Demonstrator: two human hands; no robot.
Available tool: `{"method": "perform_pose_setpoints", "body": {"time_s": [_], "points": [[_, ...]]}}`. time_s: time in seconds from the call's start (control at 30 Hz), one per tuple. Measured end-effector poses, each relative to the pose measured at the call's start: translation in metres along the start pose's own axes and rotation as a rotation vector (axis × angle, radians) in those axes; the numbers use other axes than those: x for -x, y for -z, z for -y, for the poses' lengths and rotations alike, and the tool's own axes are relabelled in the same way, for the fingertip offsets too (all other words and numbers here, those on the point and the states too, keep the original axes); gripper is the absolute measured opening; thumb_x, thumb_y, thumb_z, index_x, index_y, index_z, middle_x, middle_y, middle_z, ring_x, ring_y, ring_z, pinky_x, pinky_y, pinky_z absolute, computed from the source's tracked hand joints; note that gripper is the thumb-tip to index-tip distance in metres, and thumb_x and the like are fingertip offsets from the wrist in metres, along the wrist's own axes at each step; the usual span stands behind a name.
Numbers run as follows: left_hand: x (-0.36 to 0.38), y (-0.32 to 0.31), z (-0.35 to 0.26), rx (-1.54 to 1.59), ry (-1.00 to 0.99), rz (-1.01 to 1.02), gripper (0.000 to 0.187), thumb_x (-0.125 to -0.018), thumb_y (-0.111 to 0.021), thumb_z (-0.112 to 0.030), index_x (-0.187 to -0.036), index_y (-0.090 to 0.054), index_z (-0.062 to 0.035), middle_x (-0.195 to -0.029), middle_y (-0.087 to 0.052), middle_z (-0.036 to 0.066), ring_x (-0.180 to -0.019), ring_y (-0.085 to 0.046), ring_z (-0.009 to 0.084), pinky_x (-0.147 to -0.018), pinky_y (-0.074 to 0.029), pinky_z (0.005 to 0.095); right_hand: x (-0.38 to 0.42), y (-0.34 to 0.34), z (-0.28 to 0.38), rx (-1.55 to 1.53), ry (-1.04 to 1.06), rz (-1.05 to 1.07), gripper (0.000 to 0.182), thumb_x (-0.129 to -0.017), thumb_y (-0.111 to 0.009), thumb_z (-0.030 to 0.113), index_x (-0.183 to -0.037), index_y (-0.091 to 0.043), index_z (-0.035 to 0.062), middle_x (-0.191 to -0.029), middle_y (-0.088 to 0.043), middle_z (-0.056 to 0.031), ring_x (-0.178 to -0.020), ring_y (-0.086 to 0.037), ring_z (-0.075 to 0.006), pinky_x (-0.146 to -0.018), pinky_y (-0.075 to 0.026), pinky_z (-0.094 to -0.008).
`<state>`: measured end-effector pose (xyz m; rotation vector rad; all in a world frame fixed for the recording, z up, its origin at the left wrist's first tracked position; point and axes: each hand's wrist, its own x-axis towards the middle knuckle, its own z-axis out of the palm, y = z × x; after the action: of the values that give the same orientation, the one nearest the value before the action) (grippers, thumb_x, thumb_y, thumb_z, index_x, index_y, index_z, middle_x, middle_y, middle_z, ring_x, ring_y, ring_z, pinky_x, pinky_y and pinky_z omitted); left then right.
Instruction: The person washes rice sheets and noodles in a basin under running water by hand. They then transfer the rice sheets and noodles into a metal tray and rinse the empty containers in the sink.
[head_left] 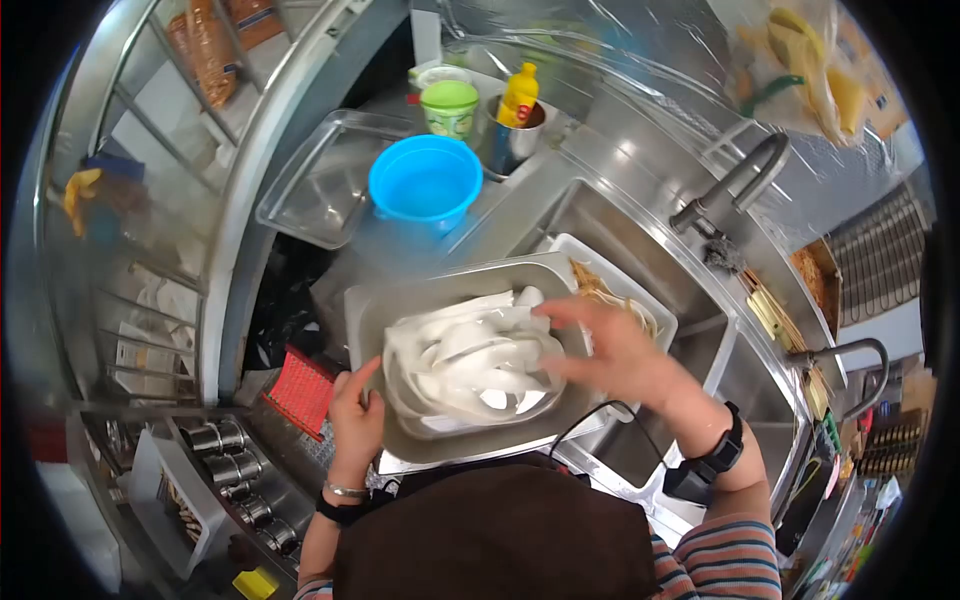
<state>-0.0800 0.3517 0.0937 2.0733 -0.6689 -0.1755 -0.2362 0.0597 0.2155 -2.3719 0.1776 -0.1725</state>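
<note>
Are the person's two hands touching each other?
Apart. In the head view, the left hand and the right hand have a wide gap between them, with the white pile showing there.

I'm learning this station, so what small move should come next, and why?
Probably lower the right hand and gather some glossy white material: that hand is spread open over it, with nothing visible in its grasp, while the left hand is beside the metal pan.

The tray point(450, 284) is smooth metal, the white pieces point(470, 360) glossy, the basin point(425, 180) plastic
</note>
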Motion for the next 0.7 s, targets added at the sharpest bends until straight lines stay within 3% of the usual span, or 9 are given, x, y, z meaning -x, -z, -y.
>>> {"method": "perform_pose_setpoints", "body": {"time_s": [0.03, 0.1, 0.2, 0.33, 0.47, 0.53, 0.57, 0.63, 0.7], "points": [[-0.001, -0.002, 0.005, 0.019, -0.015, 0.003, 0.046, -0.075, -0.054, 0.008, -0.117, -0.064, -0.0078, -0.075, -0.045, 0.005, -0.063, -0.043, 0.0145, -0.057, -0.036, 0.0283, 0.009, 0.016, -0.013, -0.146, -0.14, -0.108, 0.032, -0.086, -0.067, 0.011, -0.114, -0.06, -0.0013, -0.104, -0.065, -0.007, -0.089, -0.06, -0.0136, -0.078, -0.05, -0.0287], [-0.002, 0.001, 0.013, -0.016, -0.041, 0.008, 0.046, -0.075, -0.053, 0.007, -0.117, -0.064, -0.0068, -0.077, -0.046, 0.004, -0.065, -0.042, 0.0137, -0.058, -0.035, 0.0262, 0.027, 0.043, -0.055, -0.223, -0.384, -0.406, 0.03, -0.079, -0.071, 0.02, -0.103, -0.065, 0.003, -0.09, -0.068, -0.013, -0.077, -0.066, -0.0209, -0.072, -0.052, -0.0333], [-0.001, 0.008, 0.009, 0.102, 0.059, 0.026, 0.044, -0.078, -0.052, 0.009, -0.118, -0.063, -0.0035, -0.085, -0.048, 0.0, -0.071, -0.042, 0.0083, -0.062, -0.034, 0.0217, 0.069, 0.054, -0.149, 0.011, -0.584, -0.512, 0.02, -0.08, -0.069, 0.018, -0.094, -0.068, 0.0027, -0.08, -0.069, -0.0116, -0.071, -0.066, -0.0209, -0.067, -0.052, -0.0331], [-0.005, 0.017, 0.016, 0.041, 0.065, 0.021, 0.046, -0.079, -0.049, 0.013, -0.121, -0.06, -0.0014, -0.095, -0.052, 0.002, -0.081, -0.047, 0.01, -0.071, -0.037, 0.0205, 0.11, -0.001, -0.248, 0.177, -0.83, -0.297, 0.022, -0.078, -0.065, 0.025, -0.092, -0.072, 0.0096, -0.083, -0.07, -0.0154, -0.078, -0.067, -0.0324, -0.072, -0.052, -0.0401], [-0.008, 0.019, -0.004, -0.008, 0.161, 0.088, 0.047, -0.08, -0.047, 0.013, -0.123, -0.058, -0.001, -0.106, -0.052, 0.005, -0.097, -0.051, 0.0144, -0.086, -0.037, 0.022, 0.136, -0.064, -0.318, 0.159, -1.103, -0.199, 0.026, -0.078, -0.064, 0.025, -0.094, -0.072, 0.0053, -0.088, -0.069, -0.018, -0.08, -0.068, -0.0327, -0.076, -0.053, -0.0397], [-0.007, 0.017, -0.002, 0.066, 0.188, 0.068, 0.048, -0.08, -0.046, 0.012, -0.125, -0.057, -0.0013, -0.106, -0.051, 0.006, -0.103, -0.05, 0.0156, -0.093, -0.035, 0.0235, 0.155, -0.098, -0.355, -0.115, -1.414, -0.36, 0.031, -0.078, -0.066, 0.022, -0.101, -0.069, 0.0019, -0.089, -0.07, -0.0177, -0.077, -0.068, -0.0312, -0.078, -0.053, -0.0392], [-0.008, 0.016, -0.003, 0.059, 0.187, 0.071, 0.048, -0.08, -0.046, 0.012, -0.125, -0.057, -0.0013, -0.106, -0.051, 0.006, -0.103, -0.05, 0.0156, -0.093, -0.035, 0.0235, 0.157, -0.109, -0.358, -0.123, -1.416, -0.358, 0.031, -0.078, -0.066, 0.022, -0.101, -0.069, 0.0019, -0.089, -0.07, -0.0177, -0.077, -0.068, -0.0312, -0.078, -0.053, -0.0392], [-0.009, 0.015, -0.006, 0.02, 0.182, 0.073, 0.048, -0.08, -0.046, 0.012, -0.125, -0.057, -0.001, -0.107, -0.051, 0.006, -0.103, -0.05, 0.0156, -0.094, -0.035, 0.0238, 0.157, -0.133, -0.364, -0.639, -1.537, -0.693, 0.03, -0.083, -0.065, 0.022, -0.107, -0.062, 0.0042, -0.078, -0.067, -0.0075, -0.06, -0.065, -0.0204, -0.047, -0.054, -0.0304], [-0.009, 0.017, -0.003, 0.002, 0.203, 0.071, 0.048, -0.08, -0.046, 0.012, -0.125, -0.057, -0.001, -0.107, -0.05, 0.006, -0.103, -0.05, 0.016, -0.095, -0.035, 0.0242, 0.165, -0.169, -0.394, -0.713, -1.505, -0.777, 0.034, -0.079, -0.069, 0.019, -0.108, -0.062, 0.0022, -0.078, -0.065, -0.0062, -0.059, -0.063, -0.0191, -0.047, -0.052, -0.0294]]}}
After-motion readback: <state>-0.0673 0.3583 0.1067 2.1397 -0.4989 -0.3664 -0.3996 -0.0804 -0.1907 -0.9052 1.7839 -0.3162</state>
